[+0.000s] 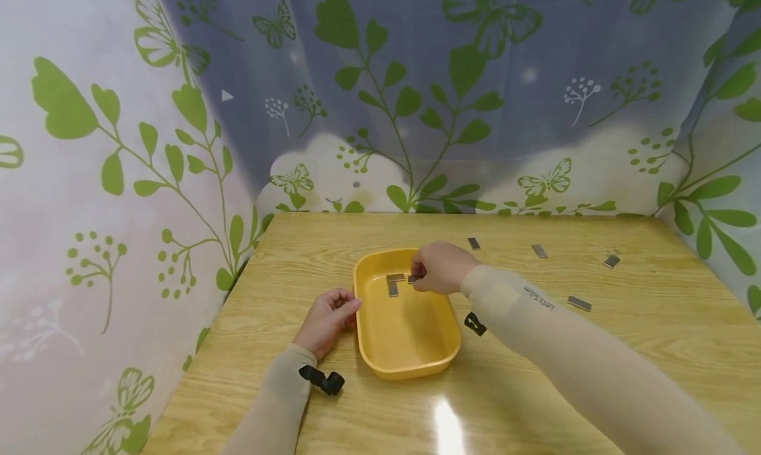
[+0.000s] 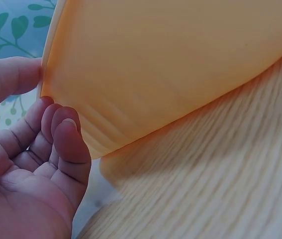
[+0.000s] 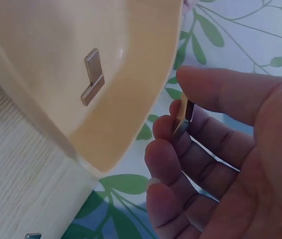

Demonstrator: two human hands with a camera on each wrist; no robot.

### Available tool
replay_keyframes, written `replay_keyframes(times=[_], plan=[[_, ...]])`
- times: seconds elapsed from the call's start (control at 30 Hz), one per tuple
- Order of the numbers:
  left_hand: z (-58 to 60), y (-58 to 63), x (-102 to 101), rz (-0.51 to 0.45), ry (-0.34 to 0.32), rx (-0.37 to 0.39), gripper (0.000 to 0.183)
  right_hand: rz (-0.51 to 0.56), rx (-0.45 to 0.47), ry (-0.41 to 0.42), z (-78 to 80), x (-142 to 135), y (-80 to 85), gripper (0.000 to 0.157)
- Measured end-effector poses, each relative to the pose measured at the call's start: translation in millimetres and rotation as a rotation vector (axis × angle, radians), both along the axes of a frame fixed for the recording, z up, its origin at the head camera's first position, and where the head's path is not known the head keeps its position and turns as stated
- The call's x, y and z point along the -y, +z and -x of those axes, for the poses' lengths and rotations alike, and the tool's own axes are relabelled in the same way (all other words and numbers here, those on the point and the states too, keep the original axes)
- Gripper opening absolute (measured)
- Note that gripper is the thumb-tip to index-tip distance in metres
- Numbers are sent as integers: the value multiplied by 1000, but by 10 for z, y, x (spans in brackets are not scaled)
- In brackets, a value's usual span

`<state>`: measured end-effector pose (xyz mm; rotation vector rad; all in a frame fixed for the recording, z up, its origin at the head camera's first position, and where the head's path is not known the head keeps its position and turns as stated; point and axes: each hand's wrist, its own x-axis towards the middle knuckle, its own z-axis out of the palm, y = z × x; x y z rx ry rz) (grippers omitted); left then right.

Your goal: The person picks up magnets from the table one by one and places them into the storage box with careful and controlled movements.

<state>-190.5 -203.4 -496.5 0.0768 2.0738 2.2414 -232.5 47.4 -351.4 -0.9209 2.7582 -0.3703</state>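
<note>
A yellow-orange plastic tray with raised walls rests on the table in the head view. My left hand pinches its left rim, thumb on the edge and fingertips against the outer wall. Over the tray's far right part, my right hand holds a small flat silver block between thumb and fingers. Inside the tray lie two similar blocks, one crosswise and the other lengthwise, meeting at a corner in an L shape.
Several more silver blocks lie apart on the wooden table, including a back one, a far-right one and a nearer one. A leaf-patterned cloth hangs behind and at both sides.
</note>
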Motion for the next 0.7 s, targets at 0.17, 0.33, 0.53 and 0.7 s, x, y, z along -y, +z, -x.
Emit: replay_keyframes(times=[0.17,0.33,0.53,0.7], plan=[[0,-13,4,0,-5,-9,17,-81,-9,-10,73,120,-77,10],[8,-2,-3,-4,-9,-9,19,-179,-10,-31,136,208,-132,8],[3,20,-4,-1,-11,-5,22,-256,-7,-36,197,299,-182,4],[-11,12,-5,-11,-6,-5,21,-314,14,-49,205,373,-233,19]])
